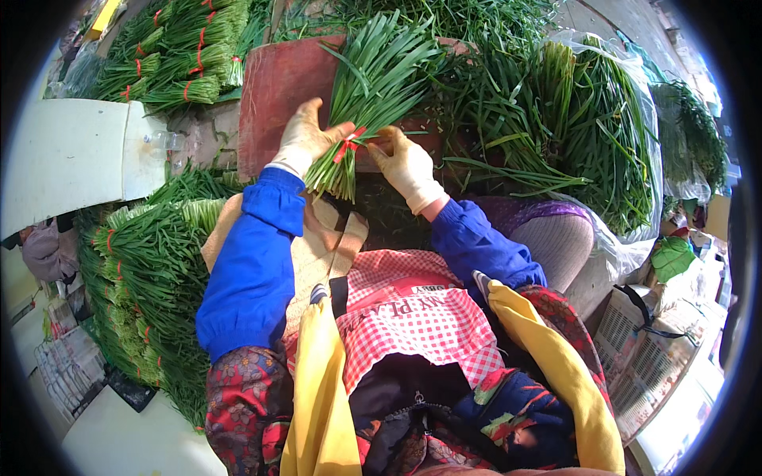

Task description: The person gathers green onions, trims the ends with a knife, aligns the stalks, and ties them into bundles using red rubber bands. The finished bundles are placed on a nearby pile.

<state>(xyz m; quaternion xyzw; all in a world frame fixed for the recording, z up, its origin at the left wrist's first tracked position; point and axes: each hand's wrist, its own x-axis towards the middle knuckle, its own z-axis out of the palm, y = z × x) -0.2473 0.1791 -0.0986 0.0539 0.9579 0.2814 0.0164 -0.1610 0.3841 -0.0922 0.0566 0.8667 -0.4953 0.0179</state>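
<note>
A bundle of long flat green leaves, like garlic chives [381,83], lies across the near edge of a red board [280,89], stems towards me. A red tie [350,144] circles it near the stem ends. My left hand [309,134], in a stained pale glove, rests at the bundle's left side with the thumb against the tie. My right hand [405,163], gloved alike, is at the right of the tie with thumb and fingertips bent close together; whether they pinch the tie's end I cannot tell. Loose chives [506,113] lie right of the bundle.
Red-tied bundles [190,59] are stacked at the upper left, and more bundles [143,285] at the lower left. A clear plastic bag [652,119] of greens stands at the right. A white panel [65,154] is at the left, and lidded crates or baskets [649,339] at the lower right.
</note>
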